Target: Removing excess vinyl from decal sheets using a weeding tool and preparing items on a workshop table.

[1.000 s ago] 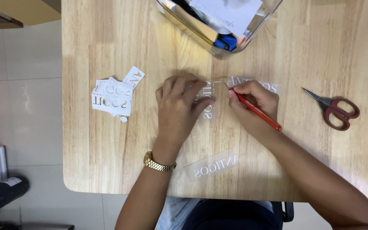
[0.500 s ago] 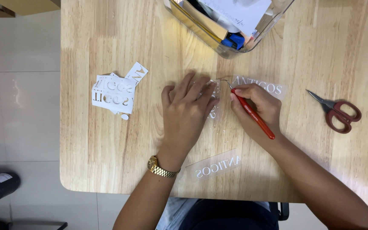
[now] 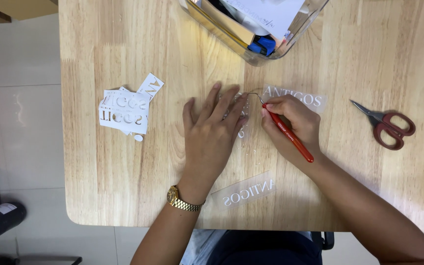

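We press our left hand (image 3: 212, 135) flat, fingers spread, on a clear vinyl sheet (image 3: 241, 120) near the middle of the worktop (image 3: 99, 196), while our right hand (image 3: 290, 125) grips a red-handled weeding hook (image 3: 288, 131), its bent tip at the sheet's far edge. We judge this to be weeding lettering; picking up a sliver calls for a steady, shallow pull. The sheet is mostly hidden under our palm, and the clear bin (image 3: 271, 54) is cut off at the far edge.
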